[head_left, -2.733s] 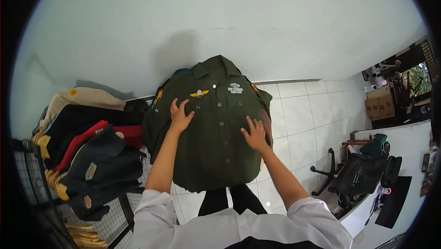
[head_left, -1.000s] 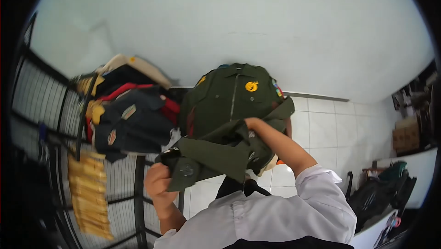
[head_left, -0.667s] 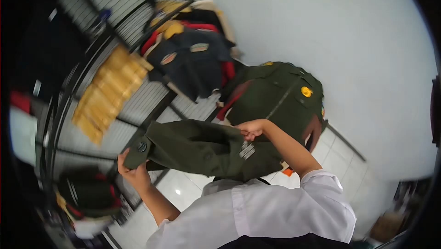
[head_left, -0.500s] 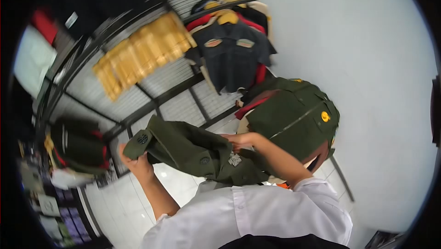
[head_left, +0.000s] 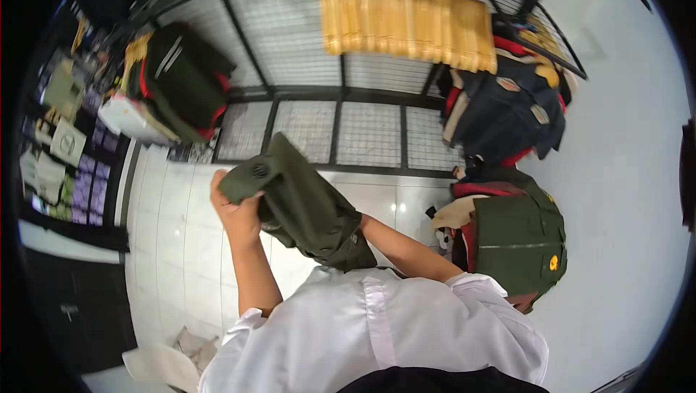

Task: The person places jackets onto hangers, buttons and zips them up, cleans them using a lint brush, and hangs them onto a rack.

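A dark green shirt (head_left: 304, 197) hangs bunched between my hands, in front of my chest. At its left end, close to a round dark emblem, my left hand (head_left: 238, 208) grips the cloth with fingers and thumb. My right hand (head_left: 365, 228) is at the other end of the shirt, its fingers mostly hidden by the folds. Another dark green shirt with a zip and a yellow emblem (head_left: 518, 237) hangs at the right, apart from my hands.
Yellow hangers (head_left: 406, 23) line a black metal rack (head_left: 341, 96) ahead. Dark shirts (head_left: 507, 106) hang at its right end, and green and red garments (head_left: 181, 77) at the left. White floor tiles (head_left: 177, 212) lie below; a wall (head_left: 623, 175) stands at right.
The view has swung left, so the rack and hangers now lie ahead and the zipped shirt is at the right. The green shirt, lifted off the others, is now held folded between both hands.
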Tool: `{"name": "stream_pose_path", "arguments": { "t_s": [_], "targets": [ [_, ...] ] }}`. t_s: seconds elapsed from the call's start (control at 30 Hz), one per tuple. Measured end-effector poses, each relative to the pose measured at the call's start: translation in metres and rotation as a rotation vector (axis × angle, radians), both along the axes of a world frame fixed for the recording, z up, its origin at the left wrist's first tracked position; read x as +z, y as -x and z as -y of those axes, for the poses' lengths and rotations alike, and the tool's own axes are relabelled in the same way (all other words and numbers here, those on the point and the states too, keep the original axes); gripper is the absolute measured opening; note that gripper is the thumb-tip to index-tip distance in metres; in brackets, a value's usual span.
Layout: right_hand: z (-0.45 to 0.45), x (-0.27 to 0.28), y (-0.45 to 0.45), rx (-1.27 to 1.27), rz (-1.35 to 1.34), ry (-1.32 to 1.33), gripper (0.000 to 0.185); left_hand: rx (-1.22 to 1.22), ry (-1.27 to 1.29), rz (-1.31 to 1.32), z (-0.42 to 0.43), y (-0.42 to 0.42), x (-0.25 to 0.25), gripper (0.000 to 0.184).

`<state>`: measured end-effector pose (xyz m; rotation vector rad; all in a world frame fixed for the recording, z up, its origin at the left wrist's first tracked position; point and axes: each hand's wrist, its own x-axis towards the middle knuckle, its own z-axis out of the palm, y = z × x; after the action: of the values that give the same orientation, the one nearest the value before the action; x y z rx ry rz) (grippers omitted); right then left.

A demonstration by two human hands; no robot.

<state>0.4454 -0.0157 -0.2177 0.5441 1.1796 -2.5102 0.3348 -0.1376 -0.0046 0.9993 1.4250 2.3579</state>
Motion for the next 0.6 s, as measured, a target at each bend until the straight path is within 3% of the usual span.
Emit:
{"name": "stream_pose_path", "arguments": {
  "t_s": [0.07, 0.2, 0.37, 0.47, 0.53, 0.6],
  "targets": [
    [0.02, -0.007, 0.02, -0.001, -0.064, -0.005, 0.049, -0.025, 0.111, -0.068, 0.011, 0.008, 0.027, 0.022],
    [0.026, -0.005, 0.098, -0.081, -0.22, -0.011, 0.046, -0.076, 0.041, -0.202, 0.041, 0.063, 0.037, 0.023],
    [0.012, 0.008, 0.177, -0.247, -0.419, -0.024, 0.042, 0.144, 0.008, -0.071, 0.069, 0.117, 0.031, 0.026],
    [0.004, 0.011, 0.201, -0.345, -0.539, -0.048, 0.04, 0.27, 0.054, -0.129, 0.083, 0.148, 0.027, 0.028],
    [-0.039, 0.012, 0.215, -0.369, -0.63, -0.887, 0.02, 0.34, 0.082, -0.153, 0.091, 0.166, 0.024, 0.028],
    [-0.065, 0.053, 0.215, -0.514, -0.328, -0.305, 0.006, 0.498, 0.135, -0.066, 0.096, 0.187, 0.023, 0.029]
  ]
}}
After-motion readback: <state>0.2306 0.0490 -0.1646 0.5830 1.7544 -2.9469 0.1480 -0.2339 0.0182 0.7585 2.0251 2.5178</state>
